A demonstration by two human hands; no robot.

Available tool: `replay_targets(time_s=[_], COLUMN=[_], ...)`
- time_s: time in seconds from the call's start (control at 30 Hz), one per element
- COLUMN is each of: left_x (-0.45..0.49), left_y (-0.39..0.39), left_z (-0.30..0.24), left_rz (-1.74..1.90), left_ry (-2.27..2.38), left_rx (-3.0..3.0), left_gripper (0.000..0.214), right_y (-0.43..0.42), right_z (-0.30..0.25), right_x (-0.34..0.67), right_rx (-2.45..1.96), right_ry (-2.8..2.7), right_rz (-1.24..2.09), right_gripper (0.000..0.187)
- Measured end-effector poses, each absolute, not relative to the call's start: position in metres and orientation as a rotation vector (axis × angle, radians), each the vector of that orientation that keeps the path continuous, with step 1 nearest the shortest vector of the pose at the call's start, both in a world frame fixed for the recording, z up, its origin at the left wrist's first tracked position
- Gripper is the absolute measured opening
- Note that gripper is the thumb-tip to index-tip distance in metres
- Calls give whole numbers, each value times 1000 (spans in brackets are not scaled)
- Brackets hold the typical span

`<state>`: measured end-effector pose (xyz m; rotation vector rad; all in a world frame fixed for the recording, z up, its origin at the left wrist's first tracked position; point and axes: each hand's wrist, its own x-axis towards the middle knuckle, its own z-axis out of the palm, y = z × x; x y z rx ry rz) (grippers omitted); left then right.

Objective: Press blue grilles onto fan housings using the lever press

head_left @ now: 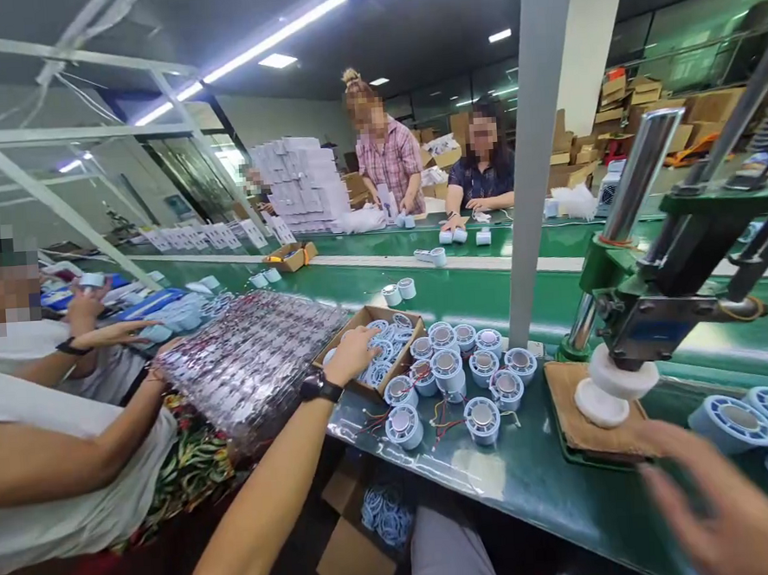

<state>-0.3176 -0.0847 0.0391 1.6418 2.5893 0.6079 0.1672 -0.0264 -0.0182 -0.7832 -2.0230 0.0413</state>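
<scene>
We saw the light blue rings lying in a loose heap inside an open cardboard box; they were thin and overlapped each other in many directions. Just beside this box, on the green table, we had a group of round light blue housings, standing with their silver discs facing upward. One of them was set on top of another, and thin red and yellow wires came out among several of them.
</scene>
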Motion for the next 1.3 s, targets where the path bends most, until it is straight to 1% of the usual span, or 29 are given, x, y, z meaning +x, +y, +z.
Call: replay_targets(time_s=[0.07, 0.1, 0.17, 0.23, 0.3, 0.43, 0.53, 0.63, 0.77, 1.0, 1.13, 1.3], left_x=[-324, -325, -327, -329, -333, -341, -345, -345, -344, -322, -332, -377], left_y=[-71, -68, -67, -70, -75, -82, -81, -75, -61, -26, -21, -38], left_z=[34, 31, 29, 28, 29, 31, 29, 28, 32, 28, 36, 67], left_rz=[454, 397, 321, 287, 280, 256, 180, 97, 36, 94, 149, 140], left_ry=[2576, 2581, 2603, 2639, 2681, 2699, 2591, 2485, 2405, 2253, 2411, 2640], left_rx=[1665, 1671, 1681, 1682, 1673, 1685, 1757, 1825, 1908, 2078, 1996, 1838], left_gripper=[27, 27, 27, 28, 30, 31, 31, 35, 32, 32, 31, 35], right_y=[-40, -47, -60, -69, -74, -72, -65, -60, -59, -53, -49, -48], right_z=[-22, -25, -30, -35, -41, -54, -62, -65, -67, -72, -78, -80], right_x=[125, 102, 61, 32, 18, 23, 36, 42, 40, 42, 44, 43], right_rx=[-621, -605, -641, -688, -694, -597, -574, -587, -577, -542, -532, -501], right_ry=[-2179, -2203, -2205, -2209, -2234, -2243, -2208, -2174, -2142, -2135, -2180, -2135], right_rz=[132, 180, 223, 202, 152, 125, 156, 164, 132, 43, 22, 2], right_gripper=[28, 29, 37, 42, 41, 31, 24, 19, 17, 18, 18, 17])
